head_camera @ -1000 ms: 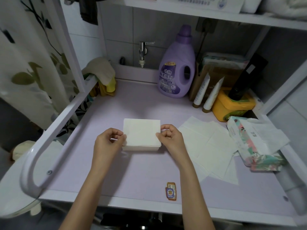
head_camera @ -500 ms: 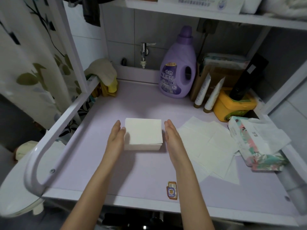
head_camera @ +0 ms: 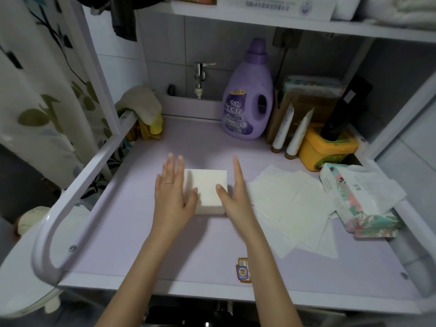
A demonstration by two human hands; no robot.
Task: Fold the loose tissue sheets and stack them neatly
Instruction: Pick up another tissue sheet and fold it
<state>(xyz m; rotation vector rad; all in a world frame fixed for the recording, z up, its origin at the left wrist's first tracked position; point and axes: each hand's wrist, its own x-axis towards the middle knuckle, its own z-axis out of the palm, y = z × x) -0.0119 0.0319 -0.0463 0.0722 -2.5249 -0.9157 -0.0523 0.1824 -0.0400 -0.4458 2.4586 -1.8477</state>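
Note:
A squared stack of folded white tissues (head_camera: 207, 187) lies in the middle of the lilac shelf top (head_camera: 146, 232). My left hand (head_camera: 173, 197) rests flat against the stack's left side, fingers spread, thumb on its top. My right hand (head_camera: 232, 197) stands edge-on against the stack's right side, fingers straight, thumb on the top. Neither hand grips anything. To the right, several loose unfolded tissue sheets (head_camera: 292, 208) lie overlapping on the shelf.
A floral tissue pack (head_camera: 361, 204) lies at the right edge. Behind stand a purple softener bottle (head_camera: 247, 97), two white tubes (head_camera: 290, 133) and a yellow tub (head_camera: 325, 147). A white rail (head_camera: 77, 192) borders the left side; cloths (head_camera: 144, 109) hang at the back left.
Both hands let go of the stack's near corners, flattened against its sides, and have slid further forward along it. The stack stays in place.

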